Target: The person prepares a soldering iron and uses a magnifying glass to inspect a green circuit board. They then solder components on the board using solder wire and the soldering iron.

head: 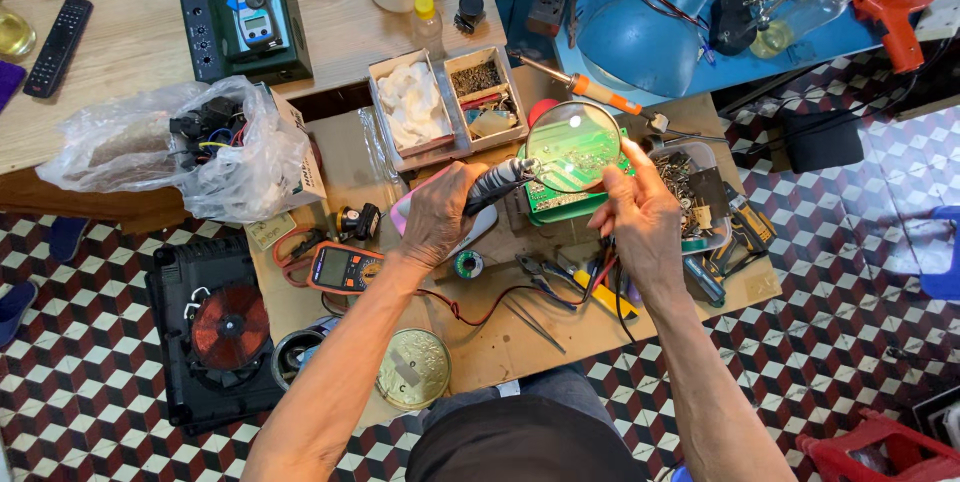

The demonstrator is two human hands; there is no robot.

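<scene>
1. Over the low wooden workbench (520, 342), my left hand (437, 214) is closed around the dark handle of a magnifying glass (573, 146), keeping the round lens flat above the green circuit board (560, 197) so the board's face shows through it.
2. My right hand (643, 214) grips the board's right edge, thumb and fingers pinched on it, tilting it up toward the lens rather than leaving it lying on the bench.
3. Just beyond the lens, a soldering iron (585, 90) lies at the bench's far side, within reach.
4. Near my left wrist sits an orange multimeter (343, 267), its red lead trailing rightward to where tweezers (535, 322) and pliers (545, 277) lie below the board.
5. Further left, on the tiled floor (850, 292), an opened induction cooker (222, 332) shows its copper coil.
</scene>
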